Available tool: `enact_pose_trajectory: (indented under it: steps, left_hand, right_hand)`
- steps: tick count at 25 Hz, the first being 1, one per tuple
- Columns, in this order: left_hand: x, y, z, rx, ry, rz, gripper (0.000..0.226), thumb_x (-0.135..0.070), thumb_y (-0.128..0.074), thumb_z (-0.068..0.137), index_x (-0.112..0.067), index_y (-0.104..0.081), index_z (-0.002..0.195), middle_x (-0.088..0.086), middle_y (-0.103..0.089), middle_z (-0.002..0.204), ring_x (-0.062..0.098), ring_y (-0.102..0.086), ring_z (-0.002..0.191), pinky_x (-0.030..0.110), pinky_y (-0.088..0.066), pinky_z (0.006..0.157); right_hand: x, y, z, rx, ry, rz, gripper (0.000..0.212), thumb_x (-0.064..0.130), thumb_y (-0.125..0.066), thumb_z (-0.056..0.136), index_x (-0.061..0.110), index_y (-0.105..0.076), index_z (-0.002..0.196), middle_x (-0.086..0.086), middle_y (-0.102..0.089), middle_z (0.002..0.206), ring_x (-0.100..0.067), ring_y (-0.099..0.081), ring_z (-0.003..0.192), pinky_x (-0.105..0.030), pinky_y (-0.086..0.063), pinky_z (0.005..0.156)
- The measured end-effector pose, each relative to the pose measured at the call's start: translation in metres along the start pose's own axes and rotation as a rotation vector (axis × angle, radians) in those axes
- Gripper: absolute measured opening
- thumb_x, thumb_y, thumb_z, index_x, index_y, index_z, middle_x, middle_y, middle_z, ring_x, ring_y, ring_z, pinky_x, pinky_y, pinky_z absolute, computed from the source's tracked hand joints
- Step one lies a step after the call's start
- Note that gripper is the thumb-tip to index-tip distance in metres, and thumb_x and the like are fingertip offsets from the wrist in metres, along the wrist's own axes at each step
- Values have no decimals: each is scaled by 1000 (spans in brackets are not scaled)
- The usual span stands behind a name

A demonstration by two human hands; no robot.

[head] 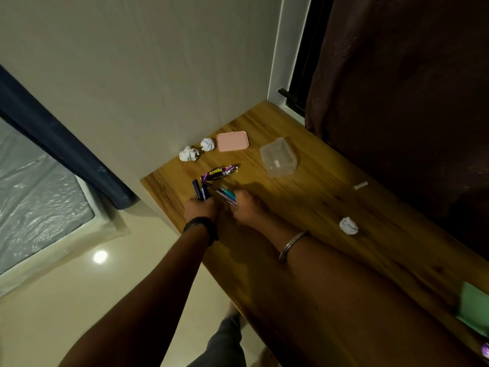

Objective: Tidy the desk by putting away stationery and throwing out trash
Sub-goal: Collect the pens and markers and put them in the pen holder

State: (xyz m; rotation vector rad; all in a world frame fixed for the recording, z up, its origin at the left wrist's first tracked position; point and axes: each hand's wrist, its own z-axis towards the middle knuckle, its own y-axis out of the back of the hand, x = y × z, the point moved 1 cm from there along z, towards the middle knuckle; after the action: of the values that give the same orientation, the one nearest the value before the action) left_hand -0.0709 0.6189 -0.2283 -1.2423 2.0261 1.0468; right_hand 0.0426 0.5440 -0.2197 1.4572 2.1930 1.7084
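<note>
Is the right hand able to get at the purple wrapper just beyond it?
Probably yes: the purple wrapper lies on bare desk just past the right hand, nothing between them, though that hand seems to hold pens.

Nothing legible on my feed. Purple wrapper (219, 172), centre of frame on the desk (317, 205): yellow lettering, too blurred to read. Dark marker (205, 193) just below it: pale print along the barrel, unreadable.

Cream wall (132, 75); dark curtain (397, 75)
</note>
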Motion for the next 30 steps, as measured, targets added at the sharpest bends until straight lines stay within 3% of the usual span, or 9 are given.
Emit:
enact_pose_trajectory:
  steps: [4, 7, 11, 15, 19, 21, 24, 27, 30]
  left_hand:
    - [-5, -16, -45, 271, -102, -283, 21, -17, -71, 91, -7, -67, 108, 14, -70, 76, 20, -59, 49, 28, -48, 45]
    - [-7, -32, -84, 418, -182, -339, 27, -24, -73, 91, -2, -67, 105, 15, -65, 73, 18, -53, 46, 25, -42, 41]
    - [-5, -64, -152, 610, -259, -225, 39, -41, -79, 85, -4, -71, 95, 10, -58, 63, 17, -47, 42, 24, -38, 42]
    - [3, -107, -226, 763, -371, -82, 38, -40, -81, 83, -4, -69, 79, 10, -52, 53, 18, -44, 39, 26, -37, 42]
    - [17, -158, -294, 938, -373, -22, 44, -45, -84, 78, -4, -69, 78, 18, -57, 60, 23, -50, 45, 31, -42, 49]
    - [27, -184, -322, 989, -337, -18, 59, -55, -86, 71, 0, -72, 85, 25, -70, 77, 31, -68, 63, 39, -58, 61]
    - [44, -222, -363, 1099, -269, 11, 66, -56, -85, 72, 0, -71, 105, 19, -76, 98, 33, -75, 87, 49, -62, 78]
    - [62, -252, -397, 1213, -232, 73, 51, -54, -77, 81, -9, -73, 106, 15, -75, 103, 32, -74, 89, 50, -62, 78]
    - [84, -278, -430, 1297, -150, 108, 49, -58, -75, 82, -13, -73, 102, 14, -75, 104, 35, -73, 97, 56, -60, 88]
  right_hand:
    - [-25, 15, -29, 27, -58, 245, 37, 23, -64, 97, 11, -56, 131, -13, -65, 119, -31, -65, 108, -44, -59, 85]
    - [-51, 34, -65, 46, -125, 423, 32, 19, -59, 99, 14, -54, 130, -7, -63, 104, -23, -63, 95, -31, -48, 65]
    - [-99, 63, -132, -79, -135, 606, 44, 56, -61, 93, 18, -68, 115, -2, -69, 83, -17, -65, 73, -35, -56, 65]
    - [-156, 96, -207, -196, -221, 658, 36, 48, -64, 94, 13, -69, 99, 2, -60, 63, -9, -54, 48, -23, -42, 46]
    - [-214, 109, -268, -404, -332, 755, 35, 47, -65, 94, 14, -67, 81, -5, -65, 68, -19, -60, 54, -34, -51, 52]
    - [-235, 115, -291, -535, -351, 745, 32, 46, -68, 94, 14, -71, 96, -8, -73, 84, -23, -69, 72, -45, -59, 68]
    - [-266, 119, -324, -667, -417, 704, 40, 37, -65, 98, 9, -63, 127, -12, -69, 115, -28, -67, 103, -38, -50, 77]
    - [-296, 117, -358, -798, -466, 781, 30, 32, -65, 99, 4, -68, 111, -12, -70, 96, -19, -66, 82, -31, -48, 69]
    - [-317, 109, -396, -887, -498, 946, 22, 32, -64, 100, 16, -68, 87, 2, -67, 73, -3, -64, 58, -22, -49, 55]
